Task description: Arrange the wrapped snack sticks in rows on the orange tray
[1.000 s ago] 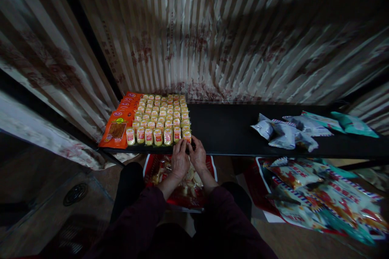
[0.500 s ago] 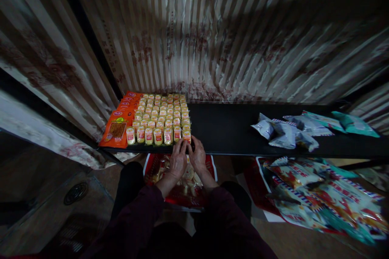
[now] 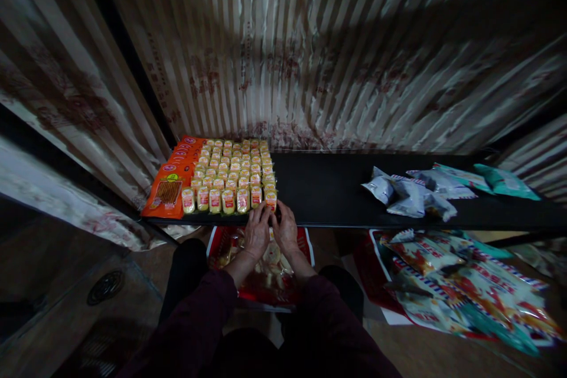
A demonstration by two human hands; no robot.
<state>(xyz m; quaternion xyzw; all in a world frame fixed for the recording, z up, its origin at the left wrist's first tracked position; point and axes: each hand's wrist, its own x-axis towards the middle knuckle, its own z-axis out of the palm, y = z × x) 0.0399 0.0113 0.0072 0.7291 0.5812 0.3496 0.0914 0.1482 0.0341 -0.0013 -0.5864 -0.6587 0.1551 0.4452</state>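
Note:
My left hand [image 3: 257,233] and my right hand [image 3: 286,230] meet at the shelf's front edge. Between their fingertips stands a small wrapped snack cake [image 3: 270,198], upright at the right end of the front row, its lower part partly covered by the fingers. Rows of the same yellow wrapped snack cakes [image 3: 228,201] stand tightly behind it and to its left. Left of those, several orange snack bags [image 3: 169,191] overlap in a line. Directly below my hands, a red box [image 3: 214,250] with a white rim holds more pale wrapped pieces.
The black shelf [image 3: 319,189] runs across the view. Silvery snack packets [image 3: 408,197] and a teal packet [image 3: 507,182] lie on its right part. Below them, a red box [image 3: 374,274] is heaped with snack bags [image 3: 491,283]. A striped printed curtain [image 3: 283,59] hangs behind.
The whole view has shifted slightly. Both hands stay at the same end cake; the right hand's fingers sit a little lower against it, with its thumb nearer the left hand.

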